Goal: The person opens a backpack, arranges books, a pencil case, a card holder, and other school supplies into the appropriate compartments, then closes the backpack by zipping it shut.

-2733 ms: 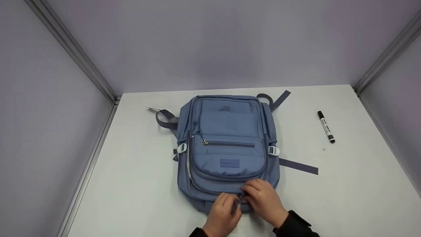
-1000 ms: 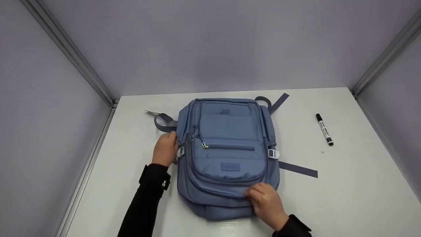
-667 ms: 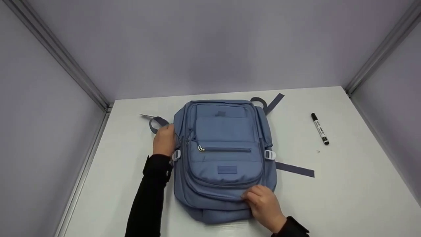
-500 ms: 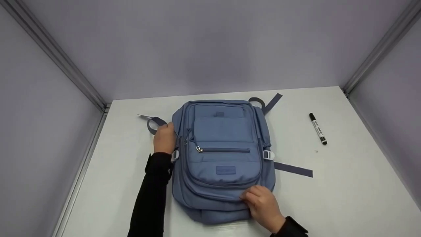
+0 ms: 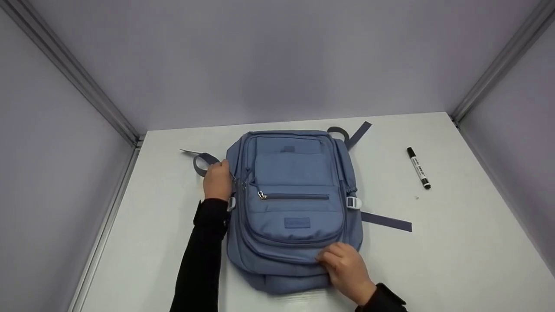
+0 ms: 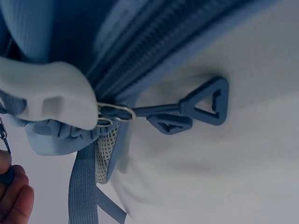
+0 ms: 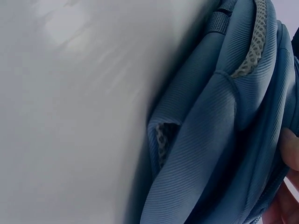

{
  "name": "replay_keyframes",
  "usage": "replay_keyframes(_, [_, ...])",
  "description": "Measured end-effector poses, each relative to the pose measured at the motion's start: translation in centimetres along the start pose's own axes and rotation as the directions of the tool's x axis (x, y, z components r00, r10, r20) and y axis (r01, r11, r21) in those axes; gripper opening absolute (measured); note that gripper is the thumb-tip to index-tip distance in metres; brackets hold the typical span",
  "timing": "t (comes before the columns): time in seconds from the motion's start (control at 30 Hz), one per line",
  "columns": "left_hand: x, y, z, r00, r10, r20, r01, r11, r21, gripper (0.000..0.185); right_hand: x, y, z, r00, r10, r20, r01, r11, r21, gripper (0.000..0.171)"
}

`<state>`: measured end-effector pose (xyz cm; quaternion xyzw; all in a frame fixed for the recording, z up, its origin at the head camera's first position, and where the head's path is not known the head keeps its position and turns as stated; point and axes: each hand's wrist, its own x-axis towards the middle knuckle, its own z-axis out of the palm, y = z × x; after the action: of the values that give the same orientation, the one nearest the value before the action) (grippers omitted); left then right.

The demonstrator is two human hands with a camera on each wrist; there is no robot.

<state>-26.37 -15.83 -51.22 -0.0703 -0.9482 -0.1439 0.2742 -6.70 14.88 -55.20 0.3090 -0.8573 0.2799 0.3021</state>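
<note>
Blue backpack (image 5: 294,208) flat on white table (image 5: 455,242), front face up, roughly centred, straps splayed to either side. Left hand (image 5: 217,181) at the pack's left edge beside the upper zipper run, fingers curled in toward a small zipper pull (image 6: 5,140) (left wrist view shows fingertips (image 6: 16,203) closed near a dark tab, the grip itself mostly cut off by the frame edge). Right hand (image 5: 347,271) pressed onto the near right corner of the front pocket, fingers bent and pinching the fabric at the zipper line; whether a slider is held cannot be told.

Handling, as judged: soft woven shell, light, apparently unfilled, sagging and folding under pressure; not fragile, not slippery. Best taken by zipper tabs or strap webbing, with the other hand bracing the fabric so the zip runs true.

Head view alone gives overall layout plus black marker (image 5: 419,168) well apart on the right. Left wrist view alone shows the white buckle (image 6: 51,95), triangular pull tabs (image 6: 203,102) and mesh side pocket. Right wrist view alone shows ribbed folds and mesh lining (image 7: 254,37) at the pack's base.
</note>
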Motion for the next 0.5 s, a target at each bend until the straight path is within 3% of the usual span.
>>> replay_keyframes(0.13, [0.2, 0.2, 0.0, 0.996, -0.047, 0.069, 0.047, 0.999, -0.006, 0.006, 0.0, -0.2, -0.1, 0.999, 0.024, 0.024, -0.024, 1.0, -0.011, 0.032])
replay_keyframes(0.27, [0.0, 0.0, -0.3, 0.991, -0.094, 0.094, 0.101, 0.992, -0.074, 0.007, -0.1, -0.4, -0.1, 0.999, 0.035, 0.033, -0.035, 0.999, -0.01, 0.031])
replay_keyframes(0.5, [-1.6, 0.2, -2.1, 0.992, -0.08, 0.097, 0.096, 0.979, -0.178, 0.003, -0.4, -0.2, -0.4, 0.998, 0.041, 0.046, -0.042, 0.999, 0.016, 0.035])
